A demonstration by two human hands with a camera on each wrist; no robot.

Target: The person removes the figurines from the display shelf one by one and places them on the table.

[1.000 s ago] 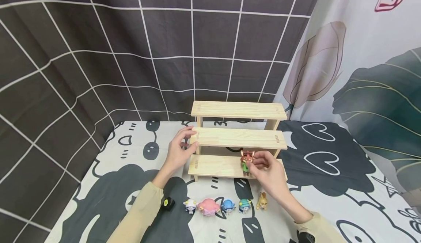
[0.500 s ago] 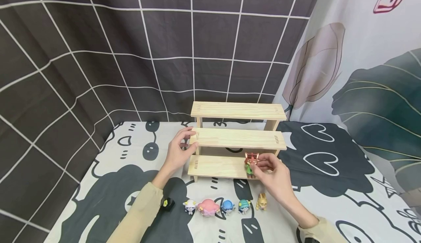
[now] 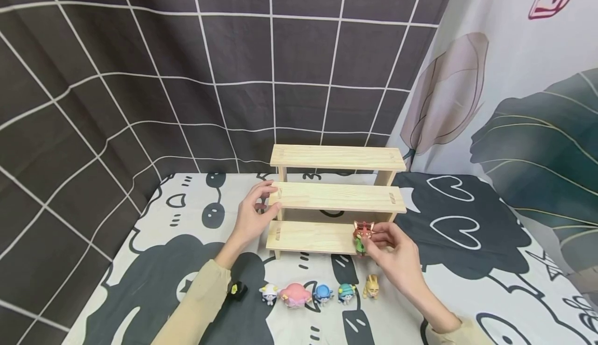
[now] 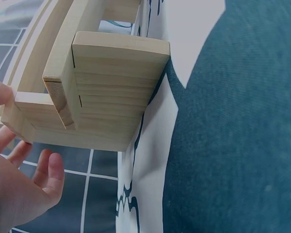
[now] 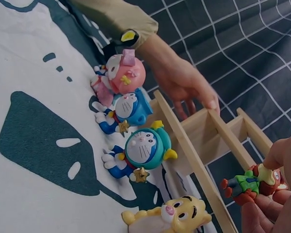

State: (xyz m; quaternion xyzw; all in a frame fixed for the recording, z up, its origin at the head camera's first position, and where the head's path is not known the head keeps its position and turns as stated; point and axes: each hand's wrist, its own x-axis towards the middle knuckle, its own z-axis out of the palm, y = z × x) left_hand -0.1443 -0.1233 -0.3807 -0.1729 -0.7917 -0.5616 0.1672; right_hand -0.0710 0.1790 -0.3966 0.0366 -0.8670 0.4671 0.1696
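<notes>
A small fox figurine (image 3: pixel 363 237) with a red-brown head and green shirt is at the right part of the lowest board of a pale wooden three-tier display shelf (image 3: pixel 336 195). My right hand (image 3: pixel 396 254) pinches the fox between thumb and fingers. In the right wrist view the fox figurine (image 5: pixel 252 182) lies sideways in the picture, its head partly hidden by the fingers. My left hand (image 3: pixel 252 215) holds the left end of the middle board, thumb at the front edge and fingers at the back. The left wrist view shows the shelf's side (image 4: pixel 116 87) beside the left fingers.
In front of the shelf stands a row of figurines: a white one (image 3: pixel 269 293), a pink one (image 3: pixel 295 295), a blue one (image 3: pixel 323 294), a teal-hatted one (image 3: pixel 347 293) and a yellow animal (image 3: pixel 371 286). A dark checked curtain (image 3: pixel 233 101) hangs behind.
My right hand has moved the fox figurine rightward along the lowest board and slightly toward me. My left hand keeps its place on the middle board.
</notes>
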